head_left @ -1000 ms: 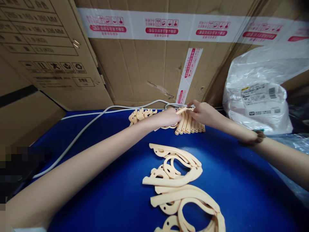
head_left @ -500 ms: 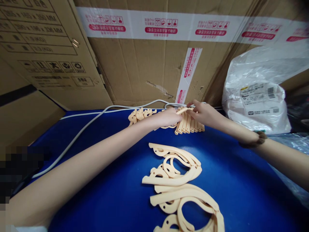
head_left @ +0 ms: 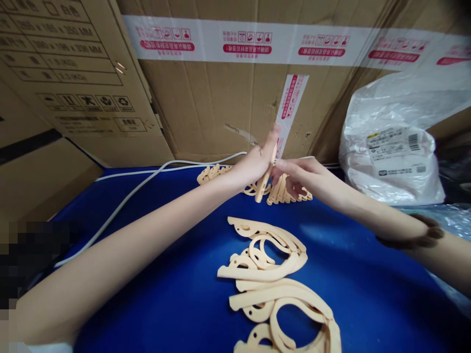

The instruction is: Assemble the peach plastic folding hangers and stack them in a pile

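Observation:
Beyond the middle of the blue table, a beige plastic folding hanger [head_left: 262,187] is held on edge, tilted and lifted off the surface. My left hand [head_left: 260,156] grips it with the thumb pointing up; its other fingers are mostly hidden. From the right, my right hand [head_left: 303,175] pinches the same hanger near its upper part, its other fingers curled. Below the right hand lies a row of folded beige hangers [head_left: 283,192]. More hanger parts [head_left: 210,174] lie beyond my left forearm, partly covered. Nearer me are two overlapping groups of hangers [head_left: 265,267], [head_left: 283,299].
Large cardboard boxes [head_left: 206,108] wall off the back and left of the blue table [head_left: 165,274]. A white cable [head_left: 138,193] runs across the left and along the back. At right stands a white plastic bag [head_left: 390,147] with a label, beside clear plastic wrap [head_left: 437,215].
Both hands have risen slightly from the row, and a hanger is now lifted and turned on edge between them. My right forearm has shifted right and nearer. The near hangers have not moved.

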Motion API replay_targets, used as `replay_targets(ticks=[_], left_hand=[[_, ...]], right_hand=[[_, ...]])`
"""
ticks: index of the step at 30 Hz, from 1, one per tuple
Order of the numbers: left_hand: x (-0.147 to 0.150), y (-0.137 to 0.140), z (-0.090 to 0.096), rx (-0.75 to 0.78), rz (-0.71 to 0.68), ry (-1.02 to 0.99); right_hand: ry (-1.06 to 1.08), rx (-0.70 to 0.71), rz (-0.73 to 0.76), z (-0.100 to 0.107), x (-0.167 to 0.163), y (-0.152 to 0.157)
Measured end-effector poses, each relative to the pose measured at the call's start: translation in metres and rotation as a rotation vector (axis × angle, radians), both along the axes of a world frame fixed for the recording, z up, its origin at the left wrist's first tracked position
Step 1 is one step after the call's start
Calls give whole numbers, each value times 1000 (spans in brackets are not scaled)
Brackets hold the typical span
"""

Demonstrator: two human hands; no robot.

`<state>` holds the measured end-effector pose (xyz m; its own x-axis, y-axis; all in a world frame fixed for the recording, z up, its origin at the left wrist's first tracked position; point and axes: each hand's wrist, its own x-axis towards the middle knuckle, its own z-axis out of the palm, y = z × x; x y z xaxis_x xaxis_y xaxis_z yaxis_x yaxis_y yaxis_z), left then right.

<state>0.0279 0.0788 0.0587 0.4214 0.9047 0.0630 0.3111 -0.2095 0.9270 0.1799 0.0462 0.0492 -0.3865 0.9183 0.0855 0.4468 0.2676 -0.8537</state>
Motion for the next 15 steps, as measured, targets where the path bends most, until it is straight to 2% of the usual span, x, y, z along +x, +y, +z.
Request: replay_targets(ticks=[2, 5, 9, 12, 15], left_hand=[[-3, -2, 6, 41, -33, -33], [-15, -4, 14, 65, 1, -105], [-41, -7, 21, 53, -4, -83], [-54, -10, 23, 106, -35, 39], [-56, -15, 17, 204, -67, 157]], right_hand=[[43, -8, -18, 7, -8, -9], [43, 32, -68, 15, -7, -12], [-61, 177, -147, 21, 9, -5], [-240, 395, -219, 23, 19, 0], [-593, 679, -232, 22, 21, 4]])
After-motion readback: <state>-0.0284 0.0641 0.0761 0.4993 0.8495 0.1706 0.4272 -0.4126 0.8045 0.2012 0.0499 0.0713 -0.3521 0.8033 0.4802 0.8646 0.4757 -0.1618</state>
